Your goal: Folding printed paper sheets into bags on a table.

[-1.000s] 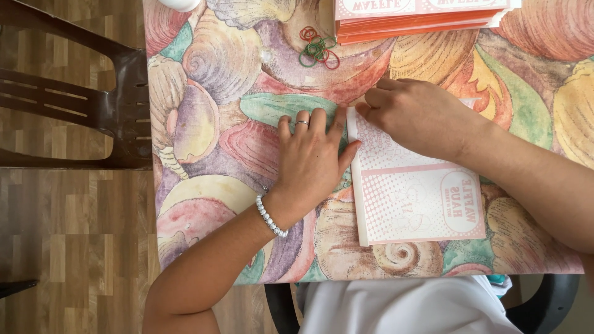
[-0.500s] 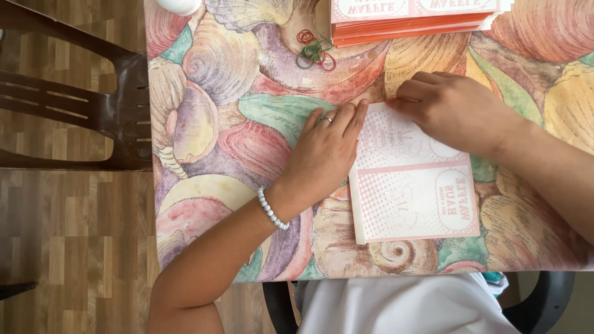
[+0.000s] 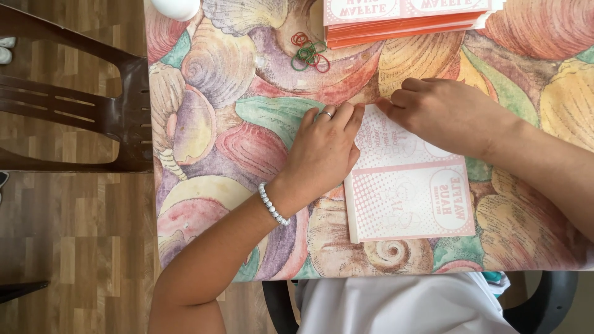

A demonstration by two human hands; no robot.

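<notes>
We are looking down at a desk [image 3: 210, 93] covered with a cloth printed in large pastel seashells. Our left hand [image 3: 325, 151] is lying flat, palm down, its fingers [image 3: 346, 117] held close together and stretched out, pressing on the left edge of a flat pink and white paper packet [image 3: 408, 192]. A ring is showing on one finger and a white bead bracelet [image 3: 273, 203] is circling the wrist. Our right hand [image 3: 442, 114] is resting on the packet's far end, its fingers [image 3: 402, 98] curled in and pinching at the top edge; whether they are gripping the paper or only pressing it we cannot tell. The packet is lying flat on the desk just in front of our body, between the two hands.

Farther off, a stack of orange and white flat packets [image 3: 405, 18] is sitting at the desk's far edge. Just to its left, a small heap of red and green rubber bands [image 3: 309, 52] is lying on the cloth. A brown chair [image 3: 93, 111] is standing on the wooden floor [image 3: 74, 247] at the left side of the desk.
</notes>
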